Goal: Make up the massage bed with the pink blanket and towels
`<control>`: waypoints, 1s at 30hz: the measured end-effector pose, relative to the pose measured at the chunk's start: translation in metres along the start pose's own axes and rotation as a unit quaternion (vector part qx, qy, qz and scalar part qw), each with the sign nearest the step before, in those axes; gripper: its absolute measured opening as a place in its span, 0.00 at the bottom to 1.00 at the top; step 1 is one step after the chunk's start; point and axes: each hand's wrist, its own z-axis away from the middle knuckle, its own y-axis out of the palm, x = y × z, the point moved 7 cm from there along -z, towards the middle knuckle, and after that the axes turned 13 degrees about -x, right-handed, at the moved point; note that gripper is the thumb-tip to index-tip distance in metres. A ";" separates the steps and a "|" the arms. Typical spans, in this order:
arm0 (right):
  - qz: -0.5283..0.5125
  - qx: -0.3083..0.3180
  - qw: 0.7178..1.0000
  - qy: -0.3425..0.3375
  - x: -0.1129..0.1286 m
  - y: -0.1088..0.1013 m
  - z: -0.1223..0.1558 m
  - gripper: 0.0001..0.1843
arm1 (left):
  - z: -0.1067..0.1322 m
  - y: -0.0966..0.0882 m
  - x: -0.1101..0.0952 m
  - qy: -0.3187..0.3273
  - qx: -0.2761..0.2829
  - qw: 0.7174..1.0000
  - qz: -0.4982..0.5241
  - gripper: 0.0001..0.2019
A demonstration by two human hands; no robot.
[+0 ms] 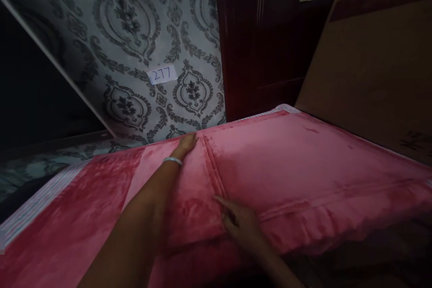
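Observation:
A pink plush blanket (286, 157) is spread over a raised flat surface, with a folded seam running from its far edge towards me. At the far end of that seam, my left hand (187, 142) rests on the blanket, its fingers close together and bent onto the cloth. A pale bracelet (173, 160) circles my left wrist. My right hand (240, 224) is at the near end of the seam. Its index finger is stretched out and touches the cloth, while the other fingers are partly curled and in shadow.
Striped cloth (50, 198) shows beyond the blanket's left edge. A patterned wall (162, 31) bearing a paper marked 277 (162, 74) stands behind. A dark red glossy panel (263, 45) is beside it. On the right leans a large cardboard box (374, 67); a dark screen-like panel (37, 85) stands left.

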 end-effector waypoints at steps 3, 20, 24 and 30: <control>-0.018 -0.011 1.000 -0.015 0.003 -0.001 0.002 0.30 | -0.019 0.009 0.005 -0.006 0.007 1.000 0.014 0.14; 0.040 -0.066 0.997 -0.020 0.005 -0.004 0.011 0.18 | -0.019 0.029 0.015 -0.014 -0.053 0.995 0.080 0.16; 0.047 -0.075 0.995 -0.038 0.008 -0.002 0.010 0.17 | -0.014 0.029 0.011 -0.029 -0.057 0.997 0.054 0.15; 0.057 -0.060 0.994 -0.067 0.009 -0.004 0.012 0.18 | -0.021 0.025 0.002 -0.016 -0.012 0.999 0.031 0.14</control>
